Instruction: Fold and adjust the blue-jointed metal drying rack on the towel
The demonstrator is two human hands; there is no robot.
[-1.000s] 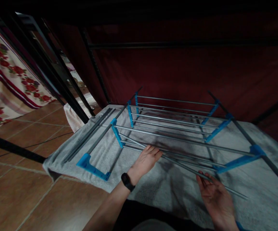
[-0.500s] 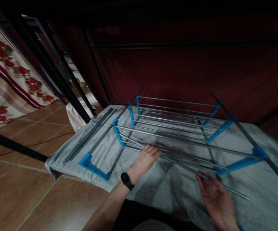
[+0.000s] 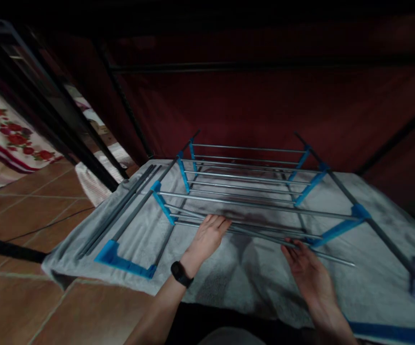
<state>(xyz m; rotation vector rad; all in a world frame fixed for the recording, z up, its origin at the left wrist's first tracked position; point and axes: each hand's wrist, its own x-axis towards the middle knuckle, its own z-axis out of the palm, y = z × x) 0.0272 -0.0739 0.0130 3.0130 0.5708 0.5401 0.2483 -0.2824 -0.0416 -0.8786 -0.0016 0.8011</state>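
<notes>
A partly built rack [image 3: 250, 191] of thin grey metal rods and blue plastic connectors lies on a grey towel [image 3: 258, 278] spread on the floor. My left hand [image 3: 207, 237], with a black watch on the wrist, rests palm down with its fingers on the nearest rods. My right hand [image 3: 306, 270] lies palm up under a loose slanted rod [image 3: 265, 236], fingers apart and touching it. A blue connector [image 3: 331, 229] sits just beyond my right fingertips.
Loose dark rods [image 3: 121, 208] lie along the towel's left side beside a blue foot piece [image 3: 119, 261]. Brown floor tiles [image 3: 31, 211] lie to the left, with black frame bars [image 3: 67, 124] and a floral cloth [image 3: 2, 139]. A dark red fabric wall [image 3: 265, 105] stands behind.
The view has swung to the right. My right hand has moved forward and up along the slanted rod, closer to the blue connector. My left hand keeps its place on the rods.
</notes>
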